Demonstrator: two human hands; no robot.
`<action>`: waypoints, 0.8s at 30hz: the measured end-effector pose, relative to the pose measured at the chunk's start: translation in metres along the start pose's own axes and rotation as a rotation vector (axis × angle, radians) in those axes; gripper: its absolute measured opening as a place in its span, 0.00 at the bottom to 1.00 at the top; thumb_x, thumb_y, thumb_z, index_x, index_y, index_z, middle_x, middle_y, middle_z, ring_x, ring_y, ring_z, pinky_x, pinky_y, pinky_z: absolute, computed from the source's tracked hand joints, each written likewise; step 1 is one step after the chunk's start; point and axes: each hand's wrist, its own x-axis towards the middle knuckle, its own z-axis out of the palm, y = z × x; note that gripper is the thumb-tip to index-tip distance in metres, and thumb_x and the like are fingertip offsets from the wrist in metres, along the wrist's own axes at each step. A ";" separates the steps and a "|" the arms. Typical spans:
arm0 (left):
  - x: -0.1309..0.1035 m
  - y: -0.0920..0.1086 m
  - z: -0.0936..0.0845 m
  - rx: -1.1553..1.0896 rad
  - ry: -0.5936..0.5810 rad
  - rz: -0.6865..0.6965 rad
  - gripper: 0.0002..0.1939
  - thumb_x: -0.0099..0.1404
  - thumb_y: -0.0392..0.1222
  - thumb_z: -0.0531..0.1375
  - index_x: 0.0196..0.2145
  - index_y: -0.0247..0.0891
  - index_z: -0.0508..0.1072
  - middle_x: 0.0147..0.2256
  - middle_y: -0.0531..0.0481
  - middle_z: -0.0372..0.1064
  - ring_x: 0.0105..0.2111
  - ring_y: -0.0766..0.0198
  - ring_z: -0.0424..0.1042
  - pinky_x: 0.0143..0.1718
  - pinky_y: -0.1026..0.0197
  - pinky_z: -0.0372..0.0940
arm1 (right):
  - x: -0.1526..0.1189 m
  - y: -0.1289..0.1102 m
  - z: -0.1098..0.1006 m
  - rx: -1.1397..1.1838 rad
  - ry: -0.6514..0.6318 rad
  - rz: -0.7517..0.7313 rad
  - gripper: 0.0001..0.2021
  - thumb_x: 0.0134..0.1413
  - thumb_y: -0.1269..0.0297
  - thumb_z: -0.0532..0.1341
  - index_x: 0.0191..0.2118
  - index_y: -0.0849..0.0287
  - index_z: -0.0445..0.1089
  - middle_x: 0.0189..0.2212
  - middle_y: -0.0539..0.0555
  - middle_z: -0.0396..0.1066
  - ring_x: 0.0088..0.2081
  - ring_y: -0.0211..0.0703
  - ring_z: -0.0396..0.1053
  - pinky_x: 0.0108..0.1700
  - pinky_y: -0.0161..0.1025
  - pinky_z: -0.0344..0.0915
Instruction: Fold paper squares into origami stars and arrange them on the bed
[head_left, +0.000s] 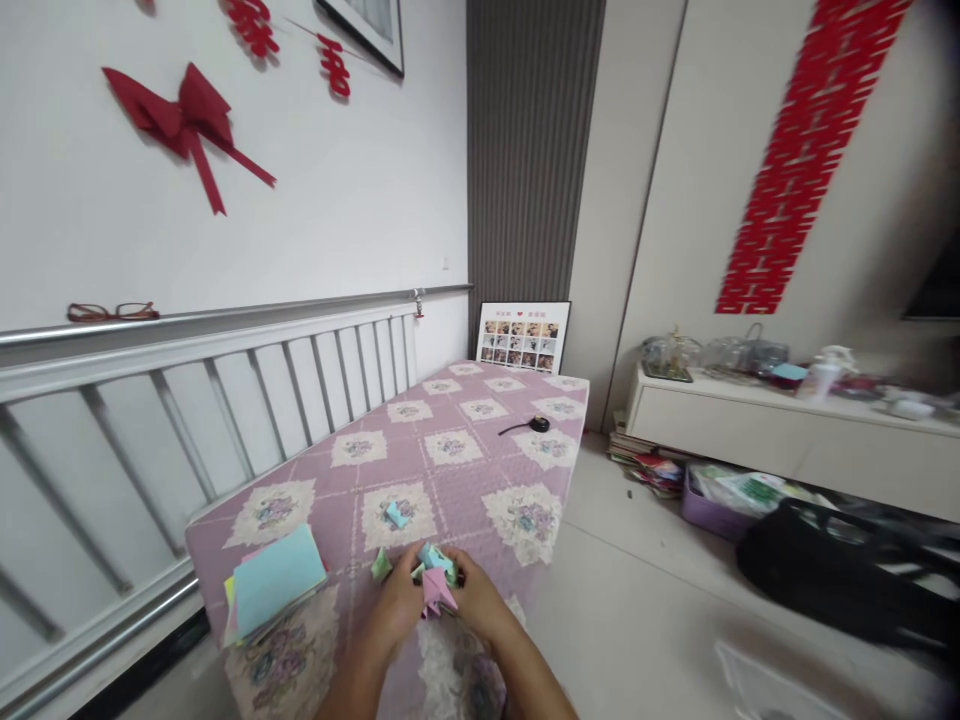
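Near the front of a cloth-covered surface, my left hand [403, 592] and my right hand [472, 590] close from either side round a small cluster of folded paper. A pink folded piece [438, 591] is at the front of the cluster, with a light blue folded piece [435, 560] behind it and some green paper between. Just left of my left hand lies a green folded piece [381, 565]. Farther back a small blue folded piece [397, 514] rests on the cloth. To the left sits a stack of coloured paper sheets [279, 582], blue on top.
The purple floral cloth [450, 480] covers the surface. A black item with a strap [538, 425] lies toward its back right. A white railing [292, 390] runs along the left. At the right are a cabinet [712, 415], a purple basket [712, 515] and a black bag [825, 580].
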 end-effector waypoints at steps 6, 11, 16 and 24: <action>0.007 0.027 0.050 0.033 -0.059 0.034 0.34 0.55 0.34 0.60 0.59 0.38 0.57 0.46 0.45 0.71 0.36 0.63 0.71 0.33 0.67 0.64 | -0.016 -0.013 -0.050 0.037 0.109 0.003 0.29 0.35 0.56 0.69 0.47 0.57 0.70 0.40 0.54 0.74 0.40 0.49 0.70 0.45 0.45 0.66; 0.015 0.024 0.116 0.115 -0.209 0.002 0.34 0.57 0.33 0.58 0.60 0.42 0.54 0.41 0.47 0.72 0.25 0.69 0.68 0.24 0.69 0.60 | -0.048 -0.005 -0.108 0.073 0.248 0.050 0.29 0.35 0.60 0.69 0.49 0.58 0.68 0.40 0.53 0.73 0.41 0.46 0.69 0.44 0.42 0.65; 0.014 0.006 0.196 0.267 -0.373 -0.043 0.35 0.56 0.31 0.57 0.61 0.42 0.54 0.36 0.50 0.72 0.21 0.72 0.65 0.22 0.70 0.57 | -0.099 0.016 -0.165 0.130 0.409 0.146 0.30 0.37 0.59 0.69 0.51 0.59 0.67 0.34 0.52 0.73 0.35 0.43 0.68 0.35 0.37 0.65; -0.031 -0.053 0.318 0.464 -0.599 -0.064 0.31 0.56 0.33 0.59 0.58 0.40 0.59 0.47 0.45 0.69 0.35 0.64 0.71 0.36 0.65 0.65 | -0.217 0.082 -0.217 0.506 0.730 0.295 0.32 0.36 0.59 0.71 0.52 0.53 0.65 0.40 0.52 0.72 0.36 0.41 0.69 0.37 0.38 0.65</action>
